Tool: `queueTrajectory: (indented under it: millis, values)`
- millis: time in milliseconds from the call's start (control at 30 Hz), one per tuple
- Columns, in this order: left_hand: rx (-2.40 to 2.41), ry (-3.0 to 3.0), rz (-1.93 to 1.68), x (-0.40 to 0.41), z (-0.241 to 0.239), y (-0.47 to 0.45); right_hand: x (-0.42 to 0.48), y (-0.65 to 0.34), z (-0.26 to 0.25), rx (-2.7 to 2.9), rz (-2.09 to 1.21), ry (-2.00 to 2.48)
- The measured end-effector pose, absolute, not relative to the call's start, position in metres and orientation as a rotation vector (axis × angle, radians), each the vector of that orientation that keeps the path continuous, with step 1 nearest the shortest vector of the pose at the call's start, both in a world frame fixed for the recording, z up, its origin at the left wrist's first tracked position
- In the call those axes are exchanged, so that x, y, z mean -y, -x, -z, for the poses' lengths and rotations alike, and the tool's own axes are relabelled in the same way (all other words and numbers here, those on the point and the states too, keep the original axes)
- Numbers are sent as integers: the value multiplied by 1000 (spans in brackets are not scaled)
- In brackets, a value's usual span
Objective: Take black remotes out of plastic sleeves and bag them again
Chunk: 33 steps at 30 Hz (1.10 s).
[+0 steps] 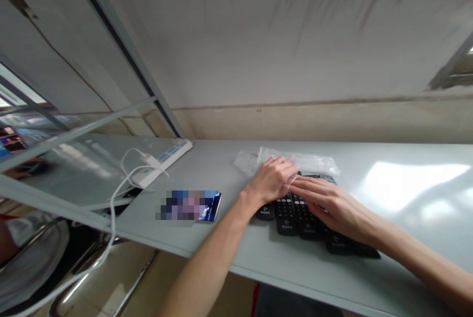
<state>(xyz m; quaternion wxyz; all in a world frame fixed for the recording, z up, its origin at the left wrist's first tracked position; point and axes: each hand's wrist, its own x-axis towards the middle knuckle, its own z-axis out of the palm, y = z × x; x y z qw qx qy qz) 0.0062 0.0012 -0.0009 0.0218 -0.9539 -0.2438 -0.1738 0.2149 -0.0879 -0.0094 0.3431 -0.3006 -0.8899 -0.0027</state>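
Note:
Several black remote controls (291,216) lie side by side on the pale grey table (388,238), near its front edge. My right hand (328,204) rests flat on top of them, fingers stretched out toward the left. My left hand (271,179) is curled at the far end of the remotes, its fingers closed on a clear plastic bag (306,161) from a small pile of such bags lying just behind the remotes.
A phone (209,206) lies on the table left of my left arm. Farther left, a white power strip (162,162) with a white cable runs off the table edge. A wall stands behind the table. Metal chair frames (74,277) sit below left.

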Motion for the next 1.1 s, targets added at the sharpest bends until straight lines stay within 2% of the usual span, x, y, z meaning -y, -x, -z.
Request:
queueTrajectory:
  millis: [267,800,1100]
  values:
    - [704,3066,590,-4,4,-6,90,-222,8,2410,-7,850]
    - [677,3090,620,2,2,-12,89,-213,-1,2469,168,870]
    - [741,2994,625,-3,8,-9,101,-228,-12,2363,86,854]
